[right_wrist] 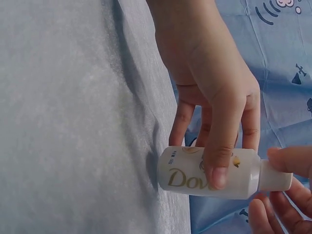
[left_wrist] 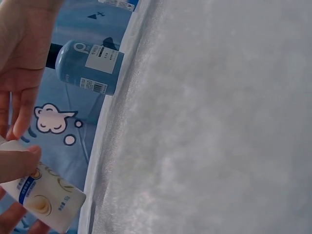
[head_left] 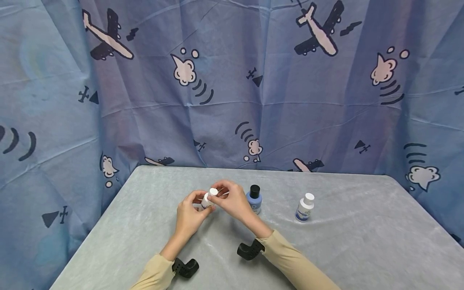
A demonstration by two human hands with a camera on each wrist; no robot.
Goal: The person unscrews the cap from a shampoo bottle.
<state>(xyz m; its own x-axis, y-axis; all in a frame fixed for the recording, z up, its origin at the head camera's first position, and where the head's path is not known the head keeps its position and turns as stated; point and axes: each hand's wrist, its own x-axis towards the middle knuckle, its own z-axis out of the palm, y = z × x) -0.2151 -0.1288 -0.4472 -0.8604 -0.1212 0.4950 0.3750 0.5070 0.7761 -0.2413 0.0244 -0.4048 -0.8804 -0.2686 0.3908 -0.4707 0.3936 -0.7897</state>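
My left hand (head_left: 186,217) grips a small white Dove bottle (right_wrist: 183,173) round its body, thumb across the front in the right wrist view. My right hand (head_left: 233,203) pinches the bottle's white cap (head_left: 213,192) between thumb and fingers. The cap sits on the neck, and the bottle leans toward the right hand in the head view. In the left wrist view the bottle's other printed face (left_wrist: 46,200) shows a blue band, while its top end runs out of the frame at the left.
Just behind the right hand stands a blue bottle (head_left: 254,203) with a black cap. Farther right is another white bottle (head_left: 303,210) with a blue-marked label. A pale cloth covers the table (head_left: 355,225), and a blue patterned curtain (head_left: 224,88) hangs along its back edge.
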